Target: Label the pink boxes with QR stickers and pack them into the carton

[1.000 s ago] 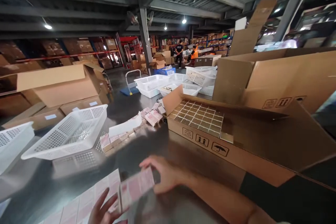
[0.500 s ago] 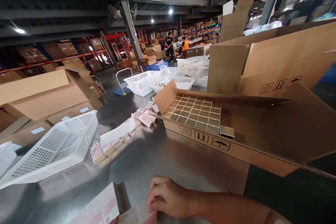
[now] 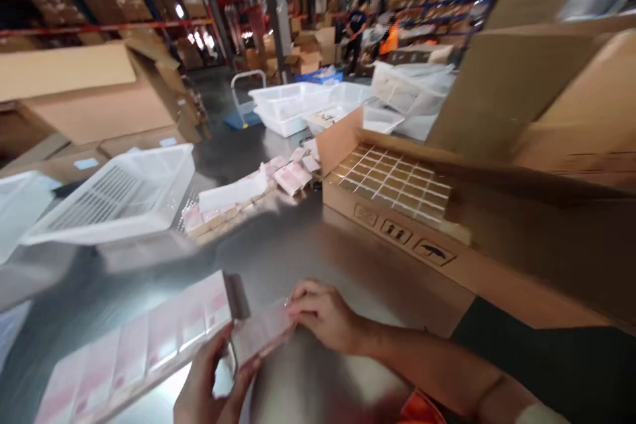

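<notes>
While the view is tipping down from the rafters towards the worktop (image 3: 293, 258), both hands are coming together on a short row of pink-and-white packets (image 3: 261, 334) at the lower middle of the frame. A moment ago only the right hand (image 3: 322, 315) was showing, lying flat over the packets; now the left hand (image 3: 211, 377) is rising back in from the bottom edge and its fingers are closing on the near end of the row, while the right is pinching the far end. So the row is being gripped from both ends (it looks lifted just off the steel, though blur is making that uncertain) and is sitting just beside the long block of matching packets (image 3: 134, 351) running to the lower left, apart from it by a narrow gap. Motion blur is smearing the packet print past reading. To the centre right, the open carton (image 3: 397, 232) with its grid of small boxes is partly hiding under its own flap, and the white basket (image 3: 119, 195) at the left is losing its mesh to the blur.
</notes>
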`<state>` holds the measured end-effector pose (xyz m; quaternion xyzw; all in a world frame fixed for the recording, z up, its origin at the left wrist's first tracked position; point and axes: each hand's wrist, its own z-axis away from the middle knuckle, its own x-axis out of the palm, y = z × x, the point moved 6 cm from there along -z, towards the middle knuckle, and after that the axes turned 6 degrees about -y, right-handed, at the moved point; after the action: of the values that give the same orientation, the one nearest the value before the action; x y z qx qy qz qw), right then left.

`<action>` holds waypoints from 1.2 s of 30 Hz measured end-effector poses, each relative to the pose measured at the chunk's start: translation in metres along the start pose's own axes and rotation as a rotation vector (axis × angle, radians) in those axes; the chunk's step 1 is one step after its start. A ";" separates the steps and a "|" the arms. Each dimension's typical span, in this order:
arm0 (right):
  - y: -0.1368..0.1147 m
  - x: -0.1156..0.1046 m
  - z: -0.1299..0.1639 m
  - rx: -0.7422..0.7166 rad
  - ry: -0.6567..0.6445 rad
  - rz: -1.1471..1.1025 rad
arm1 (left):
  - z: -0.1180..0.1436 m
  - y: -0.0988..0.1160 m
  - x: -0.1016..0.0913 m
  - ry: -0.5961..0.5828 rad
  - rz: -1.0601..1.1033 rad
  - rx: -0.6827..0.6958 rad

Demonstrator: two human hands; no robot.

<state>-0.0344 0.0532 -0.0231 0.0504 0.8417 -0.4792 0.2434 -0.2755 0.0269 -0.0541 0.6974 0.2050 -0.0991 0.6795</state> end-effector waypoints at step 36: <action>0.026 -0.013 -0.024 0.275 -0.227 -0.723 | 0.003 0.045 -0.062 0.428 0.595 -0.112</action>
<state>-0.0235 0.0890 -0.0269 -0.2700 0.7012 -0.6445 0.1415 -0.3123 0.0145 0.0122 0.6931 0.1360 0.2620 0.6577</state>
